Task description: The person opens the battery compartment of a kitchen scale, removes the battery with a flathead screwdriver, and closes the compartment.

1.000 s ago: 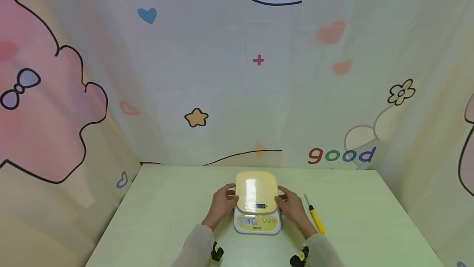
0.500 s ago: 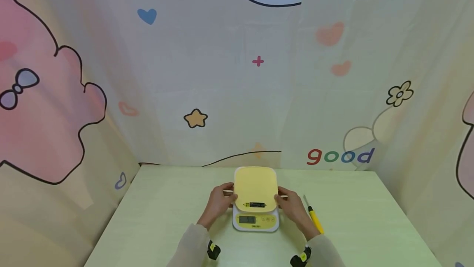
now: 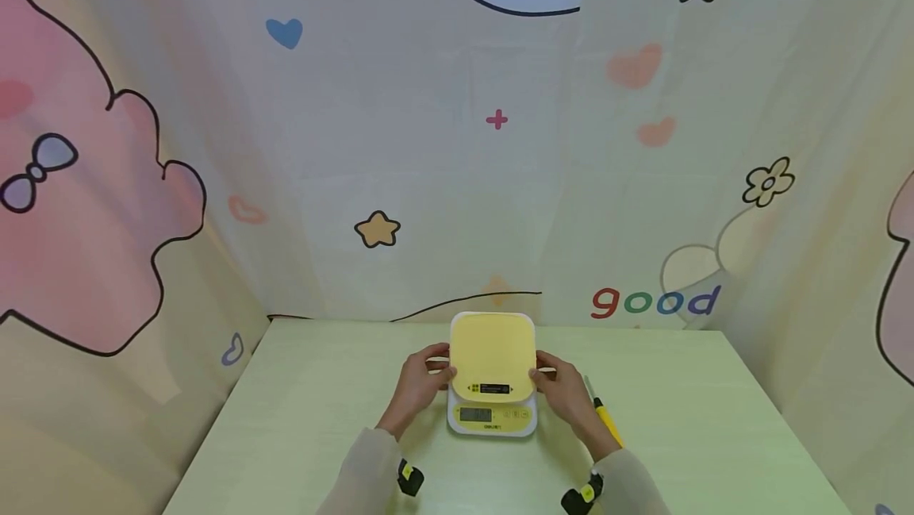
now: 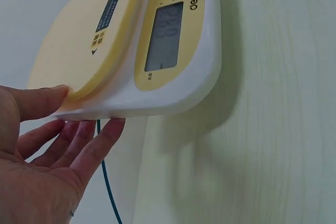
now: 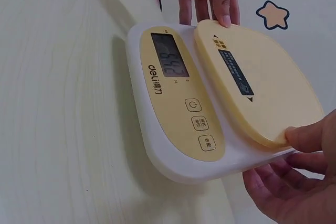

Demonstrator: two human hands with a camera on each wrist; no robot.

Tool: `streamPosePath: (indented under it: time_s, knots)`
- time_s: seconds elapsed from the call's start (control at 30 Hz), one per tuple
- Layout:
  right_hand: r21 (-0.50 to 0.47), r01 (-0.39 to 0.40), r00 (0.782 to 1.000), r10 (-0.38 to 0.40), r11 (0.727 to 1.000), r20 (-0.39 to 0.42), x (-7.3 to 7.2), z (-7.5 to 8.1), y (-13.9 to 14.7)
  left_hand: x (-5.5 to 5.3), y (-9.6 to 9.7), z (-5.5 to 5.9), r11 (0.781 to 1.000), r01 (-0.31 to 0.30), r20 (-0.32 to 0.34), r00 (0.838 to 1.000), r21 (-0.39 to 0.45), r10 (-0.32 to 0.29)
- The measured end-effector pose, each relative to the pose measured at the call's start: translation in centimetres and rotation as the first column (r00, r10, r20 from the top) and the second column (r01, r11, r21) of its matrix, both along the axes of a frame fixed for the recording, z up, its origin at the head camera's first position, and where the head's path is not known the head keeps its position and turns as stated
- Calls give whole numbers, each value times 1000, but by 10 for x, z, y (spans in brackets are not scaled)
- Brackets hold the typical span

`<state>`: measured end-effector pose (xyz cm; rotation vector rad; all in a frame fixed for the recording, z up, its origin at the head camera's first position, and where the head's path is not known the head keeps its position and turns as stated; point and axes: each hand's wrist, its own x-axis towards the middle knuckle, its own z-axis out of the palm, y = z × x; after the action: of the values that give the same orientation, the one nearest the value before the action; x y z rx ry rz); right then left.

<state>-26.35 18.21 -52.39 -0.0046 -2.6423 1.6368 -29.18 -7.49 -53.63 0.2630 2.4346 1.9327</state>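
Observation:
A white kitchen scale [image 3: 493, 360] with a yellow weighing plate is held between both hands, tilted with its far end raised over the table. My left hand [image 3: 419, 380] grips its left side, thumb on the yellow plate [image 4: 79, 35] and fingers beneath the white base [image 4: 199, 72]. On the opposite side my right hand [image 3: 564, 390] grips the same way, its thumb [image 5: 307, 137] pressing the plate's edge. Dark digits show on the scale's display [image 5: 169, 55], beside several buttons [image 5: 200, 123]. A shadow lies on the table under the scale.
A screwdriver [image 3: 607, 420] with a yellow handle lies on the pale table [image 3: 714, 420], right beside the right forearm. A patterned curtain [image 3: 457, 182] hangs behind the table and along both sides. In the left wrist view a thin dark cord [image 4: 108, 187] runs past the hand.
Both hands have raised the scale and tipped it up, so its plate faces the head camera more. The bright reflection on the plate is gone. The screwdriver stays where it was.

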Motion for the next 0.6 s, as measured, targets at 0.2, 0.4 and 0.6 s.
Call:
streamPosePath:
  time_s: [0.2,0.4,0.6]
  knots:
    - [-15,7,1000,-8,1000,-12,1,3,-1,2,0,4,1000,-17,-18,1000,6,17]
    - [-9,12,999,-12,1000,-41,1,7,0,2,-1,8,999,-31,-39,999,41,33]
    - [-10,15,998,-16,1000,-67,1,10,0,2,-1,11,997,-53,-83,995,49,57]
